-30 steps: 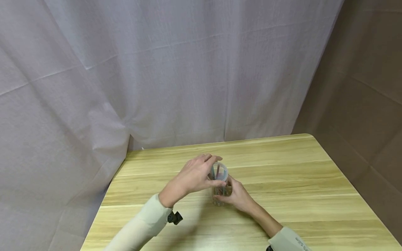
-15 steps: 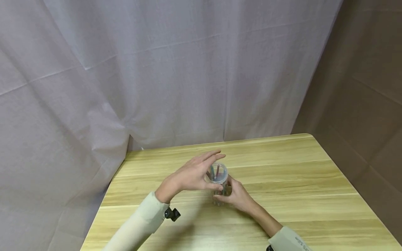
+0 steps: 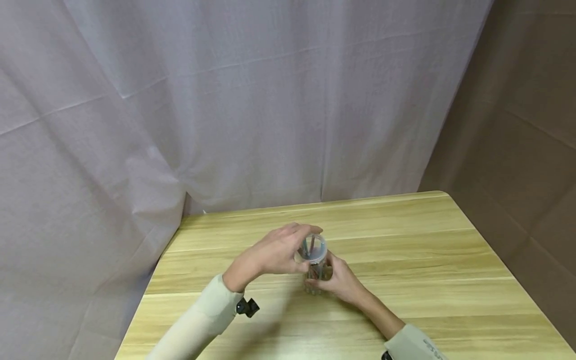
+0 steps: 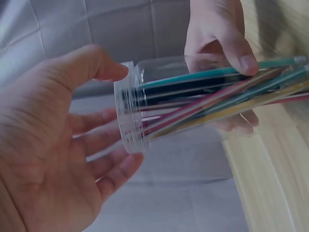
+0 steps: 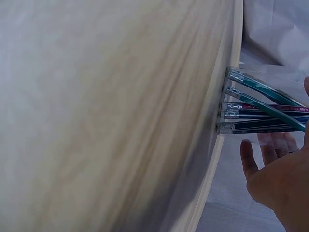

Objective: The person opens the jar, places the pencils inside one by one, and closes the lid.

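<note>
A clear plastic jar (image 3: 316, 272) stands upright on the wooden table, near its middle. Several pencils (image 4: 212, 99) in teal, black, pink and yellow lean inside it, their metal-banded ends at the base in the right wrist view. A clear screw lid (image 4: 125, 108) caps the top. My left hand (image 3: 275, 251) reaches around this lid from the left, thumb tip at one edge and fingers along the opposite side. Lower down, my right hand (image 3: 343, 284) grips the jar's body, with the thumb across its near side.
The light wood table (image 3: 427, 270) extends around the jar, with its far edge close to a pale grey curtain (image 3: 252, 110). Brown cloth (image 3: 517, 150) hangs along the right side. A small black device (image 3: 247, 307) is strapped at the left sleeve.
Half a second ago the left fingers spread away from the lid; now they have closed back in around it. The right hand and jar have stayed in place.
</note>
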Motion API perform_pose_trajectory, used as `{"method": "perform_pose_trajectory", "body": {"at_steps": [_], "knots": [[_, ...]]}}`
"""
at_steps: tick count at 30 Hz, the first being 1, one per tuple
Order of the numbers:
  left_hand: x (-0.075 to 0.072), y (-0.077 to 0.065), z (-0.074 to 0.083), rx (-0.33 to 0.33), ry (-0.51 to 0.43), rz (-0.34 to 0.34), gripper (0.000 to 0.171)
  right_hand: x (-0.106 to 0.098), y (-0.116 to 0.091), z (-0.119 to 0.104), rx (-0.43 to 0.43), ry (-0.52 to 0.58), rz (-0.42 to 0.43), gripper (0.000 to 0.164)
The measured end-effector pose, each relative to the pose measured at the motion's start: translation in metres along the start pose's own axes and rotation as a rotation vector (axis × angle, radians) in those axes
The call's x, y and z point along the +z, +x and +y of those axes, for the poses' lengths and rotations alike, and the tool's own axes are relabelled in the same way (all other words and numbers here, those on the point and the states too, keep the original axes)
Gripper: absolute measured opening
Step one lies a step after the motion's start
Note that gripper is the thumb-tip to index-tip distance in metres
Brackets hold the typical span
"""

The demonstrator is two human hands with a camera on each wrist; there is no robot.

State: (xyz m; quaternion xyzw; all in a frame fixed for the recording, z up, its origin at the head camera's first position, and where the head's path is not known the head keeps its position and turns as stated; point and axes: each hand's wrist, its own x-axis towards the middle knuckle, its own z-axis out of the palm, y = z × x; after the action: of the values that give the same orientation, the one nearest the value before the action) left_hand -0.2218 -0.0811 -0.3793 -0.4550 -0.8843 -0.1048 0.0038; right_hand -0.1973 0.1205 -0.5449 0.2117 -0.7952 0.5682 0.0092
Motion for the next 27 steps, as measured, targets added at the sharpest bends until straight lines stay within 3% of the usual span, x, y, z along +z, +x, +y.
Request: {"method": "perform_pose_trajectory", "body": {"at_steps": [4,9,13,21,24,27], "knots": [[0.0013,-0.0013,-0.0029,0.012,-0.027,-0.02,0.085,0.0004,-0.0007,0.0007,-0.011,-0.01,-0.009,0.079],[0.0051,0.0,0.0007,-0.049,0.064,0.061,0.09,0.0009,-0.0004,0.0009,-0.041,-0.001,-0.019,0.081],[0.0083,0.0014,0.0046,-0.079,0.122,0.083,0.082,0.0011,-0.0003,0.0009,-0.057,-0.003,-0.019,0.081],[0.004,0.0037,0.0008,-0.012,0.075,0.005,0.072,0.0012,-0.0004,-0.0012,-0.024,0.014,-0.022,0.079],[0.0025,0.0043,-0.0016,0.011,0.01,-0.041,0.076,0.0016,-0.001,-0.0019,-0.016,0.011,-0.017,0.077],[0.0033,0.0045,-0.0013,0.012,0.004,-0.041,0.081,0.0019,-0.0012,-0.0017,-0.019,0.013,-0.023,0.077]]}}
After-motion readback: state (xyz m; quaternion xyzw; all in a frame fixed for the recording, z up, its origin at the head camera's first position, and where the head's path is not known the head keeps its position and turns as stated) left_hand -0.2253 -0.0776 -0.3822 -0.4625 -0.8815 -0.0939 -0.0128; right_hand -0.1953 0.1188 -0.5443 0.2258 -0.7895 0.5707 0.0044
